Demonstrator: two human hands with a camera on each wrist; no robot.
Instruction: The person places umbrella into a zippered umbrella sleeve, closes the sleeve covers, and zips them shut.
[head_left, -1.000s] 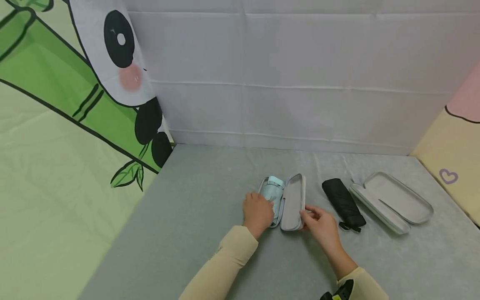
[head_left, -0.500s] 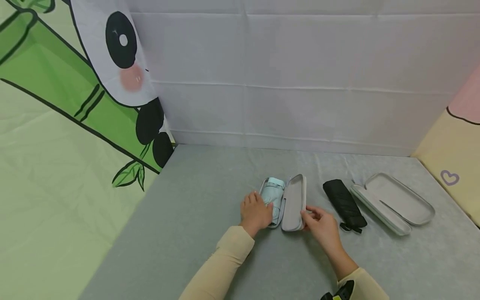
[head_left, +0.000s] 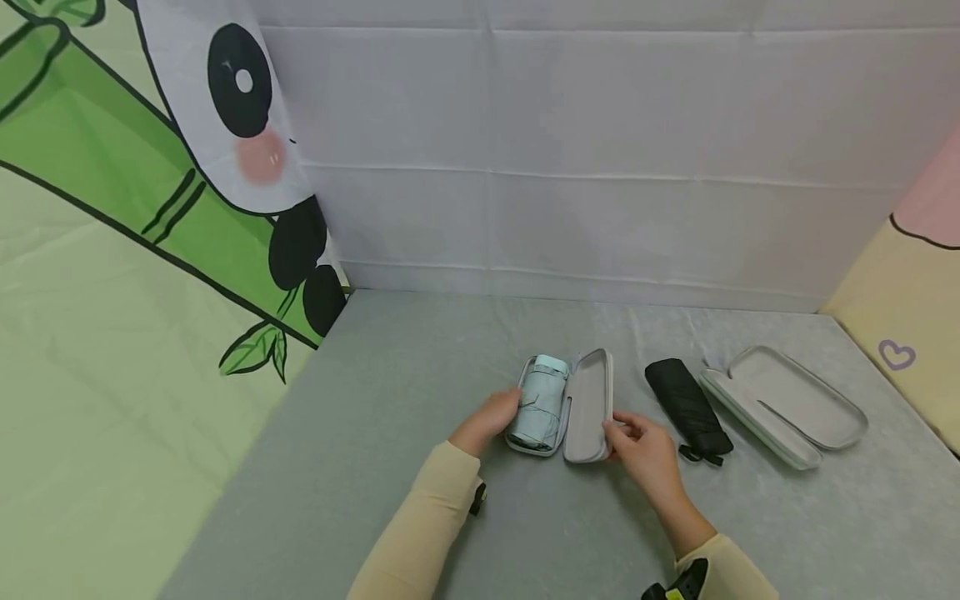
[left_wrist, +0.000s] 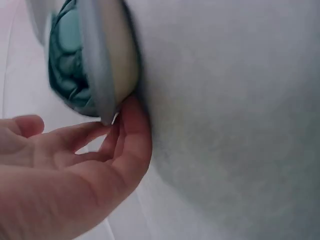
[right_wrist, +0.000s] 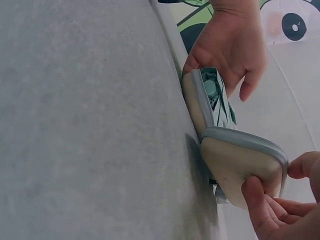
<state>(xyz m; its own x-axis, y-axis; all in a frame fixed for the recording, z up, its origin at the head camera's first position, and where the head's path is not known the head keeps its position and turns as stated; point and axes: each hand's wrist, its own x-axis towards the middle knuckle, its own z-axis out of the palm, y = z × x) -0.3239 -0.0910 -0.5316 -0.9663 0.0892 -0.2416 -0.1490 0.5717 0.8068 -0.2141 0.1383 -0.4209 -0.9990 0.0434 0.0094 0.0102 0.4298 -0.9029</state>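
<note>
A light blue folded umbrella [head_left: 542,402] lies in the left half of a small open zip case [head_left: 546,451]. My left hand [head_left: 491,417] touches the outer left side of this case; in the left wrist view its fingertips [left_wrist: 132,110] are at the zipped rim and shell, with the thumb held apart. My right hand [head_left: 643,450] pinches the right edge of the case's lid [head_left: 588,408] between thumb and fingers. In the right wrist view the lid [right_wrist: 240,160] stands tilted up from the table, and the umbrella's end [right_wrist: 212,90] shows inside the other half.
Right of my right hand lies a black folded umbrella [head_left: 686,407] with a strap at its near end. Beyond it a larger pale case [head_left: 795,396] lies opened flat. A white cloth wall [head_left: 600,150] rises behind the grey table [head_left: 405,367].
My left hand has moved off the top of the blue umbrella to the left side of the case, leaving the umbrella in full view. The right hand stays on the lid.
</note>
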